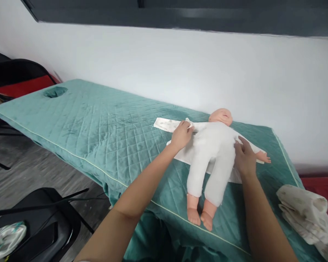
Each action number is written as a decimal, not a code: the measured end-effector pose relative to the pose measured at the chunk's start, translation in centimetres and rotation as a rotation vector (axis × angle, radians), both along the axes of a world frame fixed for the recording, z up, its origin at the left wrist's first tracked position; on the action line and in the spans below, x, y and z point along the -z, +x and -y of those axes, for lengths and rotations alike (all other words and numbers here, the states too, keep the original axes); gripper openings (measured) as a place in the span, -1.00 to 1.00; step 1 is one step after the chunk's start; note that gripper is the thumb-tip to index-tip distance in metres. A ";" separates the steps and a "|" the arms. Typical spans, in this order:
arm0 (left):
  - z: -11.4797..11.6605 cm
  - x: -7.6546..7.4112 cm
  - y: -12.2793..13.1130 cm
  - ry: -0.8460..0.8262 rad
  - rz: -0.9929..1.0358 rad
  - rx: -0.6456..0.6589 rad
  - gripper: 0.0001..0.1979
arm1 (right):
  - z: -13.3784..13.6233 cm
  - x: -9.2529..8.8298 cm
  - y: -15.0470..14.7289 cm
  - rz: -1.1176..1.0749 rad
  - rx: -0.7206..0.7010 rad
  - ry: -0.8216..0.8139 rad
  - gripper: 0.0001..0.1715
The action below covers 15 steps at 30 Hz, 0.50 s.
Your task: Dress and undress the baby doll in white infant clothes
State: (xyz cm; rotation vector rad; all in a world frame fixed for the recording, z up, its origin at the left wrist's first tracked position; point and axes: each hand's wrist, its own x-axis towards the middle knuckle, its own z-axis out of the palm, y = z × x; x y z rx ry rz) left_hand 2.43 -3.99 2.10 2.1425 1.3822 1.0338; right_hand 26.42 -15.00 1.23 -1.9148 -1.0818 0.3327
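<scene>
A baby doll [217, 140] with a white cloth body lies on its back, feet toward me. Beneath it a white baby shirt [164, 124] is spread, its patterned sleeve reaching out to the left past the doll's arm. My left hand [182, 134] is closed in a pinch on the shirt's cloth beside the doll's shoulder. Against the other side of the doll's torso, my right hand [245, 154] has its thumb and fingers curled at the shirt's edge; its grip is partly hidden. The doll's bare hand [263, 157] pokes out at the right sleeve end.
A green quilted cover [104, 120] drapes the bed, with a face hole [55, 92] at its far left. Folded light cloth [303, 211] lies at the right edge. Black chairs [51, 214] stand at the left; a white wall [125, 58] runs behind.
</scene>
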 end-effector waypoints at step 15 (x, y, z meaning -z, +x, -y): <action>1.8 -5.8 2.2 0.020 -0.317 0.217 -0.80 | -3.6 4.0 -4.2 -0.123 -0.425 0.223 -0.43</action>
